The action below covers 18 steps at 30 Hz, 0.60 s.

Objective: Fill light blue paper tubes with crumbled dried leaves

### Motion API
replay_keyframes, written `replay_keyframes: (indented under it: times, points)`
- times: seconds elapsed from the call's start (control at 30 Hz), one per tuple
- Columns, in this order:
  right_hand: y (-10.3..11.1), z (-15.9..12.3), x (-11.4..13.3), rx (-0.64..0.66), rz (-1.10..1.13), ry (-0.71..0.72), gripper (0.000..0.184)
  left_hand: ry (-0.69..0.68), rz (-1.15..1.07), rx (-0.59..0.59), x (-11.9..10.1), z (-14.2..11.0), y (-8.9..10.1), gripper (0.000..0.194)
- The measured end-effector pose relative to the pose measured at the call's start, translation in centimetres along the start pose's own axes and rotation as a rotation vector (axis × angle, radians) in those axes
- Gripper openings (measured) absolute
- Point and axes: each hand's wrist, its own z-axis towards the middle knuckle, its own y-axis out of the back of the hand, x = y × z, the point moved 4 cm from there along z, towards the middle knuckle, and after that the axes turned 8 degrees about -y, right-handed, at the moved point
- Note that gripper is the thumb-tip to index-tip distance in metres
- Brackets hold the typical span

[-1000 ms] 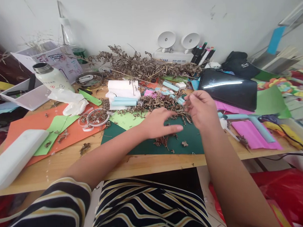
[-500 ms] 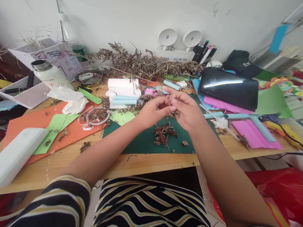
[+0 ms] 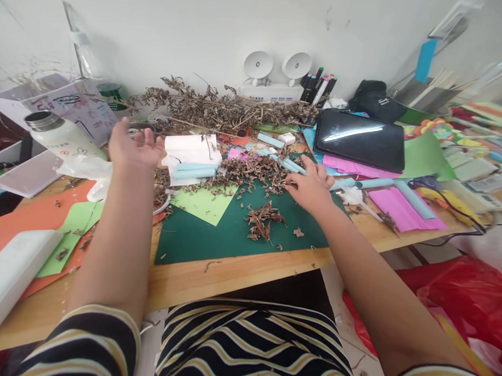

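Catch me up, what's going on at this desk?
A person's right hand is at the edge of a heap of dried leaves; whether it grips any is unclear. The left hand is open, palm up, left of the white paper. A smaller leaf clump lies nearer the person on a dark green sheet.

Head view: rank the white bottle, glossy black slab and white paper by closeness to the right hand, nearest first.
From the right hand:
1. Glossy black slab: just beyond the hand, to its right.
2. White paper: to the hand's left, under light-blue tubes.
3. White bottle: far left, past the left hand.
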Motion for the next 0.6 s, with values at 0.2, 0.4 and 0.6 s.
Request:
replay_keyframes:
  times: [0.2,0.4,0.6]
  points:
    - [0.2,0.2,0.2,-0.041,-0.053,0.033,0.019,0.107,-0.472,-0.045,-2.3,-2.2,-0.5,0.055]
    - [0.4,0.2,-1.2,0.016,-0.119,0.008,0.024,0.005,-0.436,0.122,-3.7,-5.0,-3.9,0.032]
    - [0.4,-0.9,-1.9,0.000,-0.144,-0.020,0.018,-0.058,-0.181,0.314,-2.0,-7.3,-6.9,0.021]
